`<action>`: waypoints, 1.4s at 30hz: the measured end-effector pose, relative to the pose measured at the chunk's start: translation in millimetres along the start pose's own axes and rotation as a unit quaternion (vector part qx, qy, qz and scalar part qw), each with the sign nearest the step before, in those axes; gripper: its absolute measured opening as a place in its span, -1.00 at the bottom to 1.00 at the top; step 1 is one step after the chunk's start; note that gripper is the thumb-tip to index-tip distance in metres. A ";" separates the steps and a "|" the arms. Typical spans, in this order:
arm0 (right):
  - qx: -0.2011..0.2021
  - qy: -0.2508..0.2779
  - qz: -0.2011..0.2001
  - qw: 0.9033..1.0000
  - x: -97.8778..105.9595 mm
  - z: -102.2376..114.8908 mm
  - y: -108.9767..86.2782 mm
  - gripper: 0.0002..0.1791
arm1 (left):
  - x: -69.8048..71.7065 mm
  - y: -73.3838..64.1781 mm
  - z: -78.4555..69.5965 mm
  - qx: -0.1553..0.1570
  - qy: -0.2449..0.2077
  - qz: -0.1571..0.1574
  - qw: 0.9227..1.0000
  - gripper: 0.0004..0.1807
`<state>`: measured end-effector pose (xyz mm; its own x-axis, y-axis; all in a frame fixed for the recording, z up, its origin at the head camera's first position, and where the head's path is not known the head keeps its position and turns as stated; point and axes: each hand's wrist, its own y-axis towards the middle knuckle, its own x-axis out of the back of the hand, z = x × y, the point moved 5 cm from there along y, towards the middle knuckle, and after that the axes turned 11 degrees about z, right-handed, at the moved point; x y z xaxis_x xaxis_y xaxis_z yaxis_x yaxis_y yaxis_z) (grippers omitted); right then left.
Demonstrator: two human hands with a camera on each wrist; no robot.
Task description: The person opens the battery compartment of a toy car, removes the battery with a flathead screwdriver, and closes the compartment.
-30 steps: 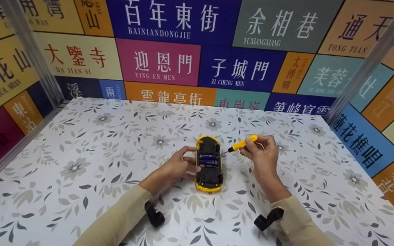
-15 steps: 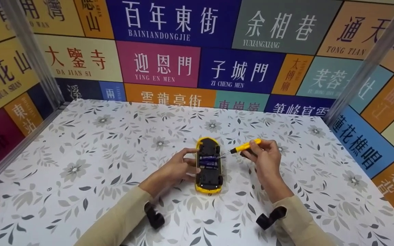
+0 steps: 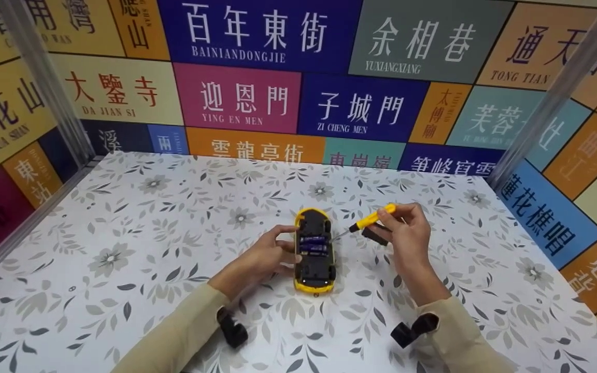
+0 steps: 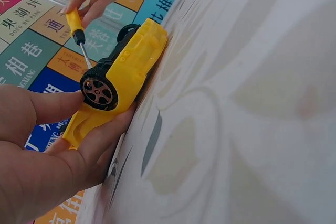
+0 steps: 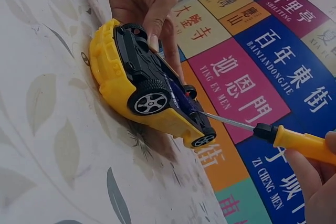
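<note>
A yellow toy car lies upside down on the table, its black underside facing up. Purple batteries sit in the uncovered compartment across its middle. My left hand grips the car from the left; in the left wrist view, the thumb presses near a wheel. My right hand pinches a yellow-handled screwdriver. Its tip reaches the compartment's right edge by the batteries, seen along the shaft in the right wrist view. A small black piece shows below the right fingers; whether they hold it is unclear.
A white tablecloth with grey leaves and flowers covers the table. Colourful panels with Chinese lettering stand behind and at both sides. Black wrist mounts hang from both sleeves.
My right hand has shifted slightly right with the screwdriver, whose tip stays by the batteries. More of the black piece shows under the fingers. The left hand still holds the car.
</note>
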<state>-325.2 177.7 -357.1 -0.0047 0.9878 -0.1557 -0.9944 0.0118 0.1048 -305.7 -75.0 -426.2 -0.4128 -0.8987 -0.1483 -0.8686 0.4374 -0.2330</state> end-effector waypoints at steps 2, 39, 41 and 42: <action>0.013 -0.017 0.007 1.000 -3.0 2.4 -2.0 -0.82 | 0.5 0.2 0.1 0.001 -0.002 -0.002 1.000 -0.22; 0.116 -0.115 0.060 0.985 -29.2 8.9 -20.6 -0.78 | -1.5 -2.0 -0.5 0.007 -0.006 -0.010 1.000 -0.20; 0.113 -0.119 0.061 0.985 -29.6 7.8 -20.5 -0.78 | -1.4 -2.0 -0.2 0.006 -0.006 -0.010 1.000 -0.20; 0.110 -0.118 0.061 0.985 -29.3 7.3 -20.3 -0.78 | -1.2 -1.8 0.1 0.006 -0.005 -0.011 1.000 -0.20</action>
<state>-304.1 149.6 -347.5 -0.0730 0.9922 0.1010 -0.9406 -0.1022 0.3238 -303.6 -74.7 -425.8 -0.3913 -0.9074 -0.1535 -0.8738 0.4187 -0.2474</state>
